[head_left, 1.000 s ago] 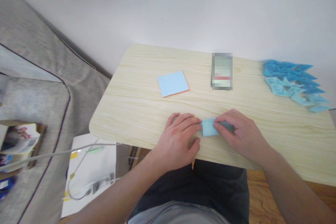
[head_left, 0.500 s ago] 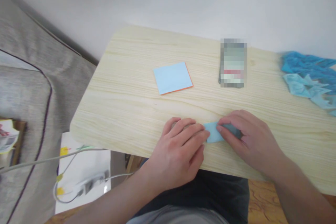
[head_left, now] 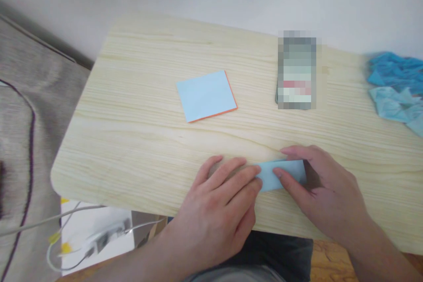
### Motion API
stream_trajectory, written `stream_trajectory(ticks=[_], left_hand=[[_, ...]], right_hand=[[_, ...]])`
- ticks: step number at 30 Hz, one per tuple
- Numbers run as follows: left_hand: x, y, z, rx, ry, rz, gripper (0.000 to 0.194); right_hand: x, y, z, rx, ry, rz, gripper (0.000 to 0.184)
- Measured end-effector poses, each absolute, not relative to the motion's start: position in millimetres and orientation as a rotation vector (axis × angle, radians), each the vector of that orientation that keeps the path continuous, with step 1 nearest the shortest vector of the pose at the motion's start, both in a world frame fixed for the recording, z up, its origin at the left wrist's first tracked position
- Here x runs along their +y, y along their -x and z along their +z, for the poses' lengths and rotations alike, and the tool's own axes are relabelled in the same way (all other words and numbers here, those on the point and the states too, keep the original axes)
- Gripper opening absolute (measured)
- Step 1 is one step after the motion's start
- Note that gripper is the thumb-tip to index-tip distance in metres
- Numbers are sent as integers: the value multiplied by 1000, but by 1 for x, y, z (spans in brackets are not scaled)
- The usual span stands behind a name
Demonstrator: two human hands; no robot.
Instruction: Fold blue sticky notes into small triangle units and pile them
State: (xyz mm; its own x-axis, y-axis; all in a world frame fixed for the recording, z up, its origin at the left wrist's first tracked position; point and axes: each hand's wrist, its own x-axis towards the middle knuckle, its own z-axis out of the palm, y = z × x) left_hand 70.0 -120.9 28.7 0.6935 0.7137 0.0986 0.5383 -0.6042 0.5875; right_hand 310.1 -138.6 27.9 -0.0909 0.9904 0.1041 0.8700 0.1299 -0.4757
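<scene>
A narrow strip of folded light blue paper (head_left: pixel 269 176) lies on the table near its front edge, between my two hands. My left hand (head_left: pixel 224 198) is palm down with its fingers spread, and two fingertips rest on the strip's left end, which they hide. From the other side, my right hand (head_left: pixel 330 185) holds the strip, its thumb on top of the paper and its index finger at the far edge. The tips of its other fingers are hidden.
Farther back lies a stack of light blue paper squares (head_left: pixel 207 96) with an orange edge. A blurred-out phone (head_left: pixel 297 70) lies right of it. Crumpled blue paper pieces (head_left: pixel 395 72) sit at the far right. Cables and a power strip (head_left: pixel 105 238) are below the table's left edge.
My right thumb and index finger have spread apart, uncovering more of the strip's right part. My left hand stays at its left end. The view has shifted slightly.
</scene>
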Motion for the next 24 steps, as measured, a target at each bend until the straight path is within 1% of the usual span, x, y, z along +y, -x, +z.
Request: stream_trajectory(ticks=[5, 8, 13, 18, 24], left_hand=[[-120, -74, 28, 992, -2340, 473, 29], [-118, -79, 29, 1023, -2313, 503, 23], [-115, -90, 30, 1125, -2286, 522, 29], [-114, -96, 27, 1158, -2274, 564, 22], [-114, -96, 24, 1137, -2247, 571, 23]], right_hand=[[-151, -311, 29, -1837, 1960, 371, 29], [-155, -309, 27, -1783, 1981, 360, 27], [-156, -304, 24, -1723, 1991, 340, 31], [-156, -303, 23, -1716, 1984, 336, 32], [-155, -303, 24, -1717, 2007, 354, 35]])
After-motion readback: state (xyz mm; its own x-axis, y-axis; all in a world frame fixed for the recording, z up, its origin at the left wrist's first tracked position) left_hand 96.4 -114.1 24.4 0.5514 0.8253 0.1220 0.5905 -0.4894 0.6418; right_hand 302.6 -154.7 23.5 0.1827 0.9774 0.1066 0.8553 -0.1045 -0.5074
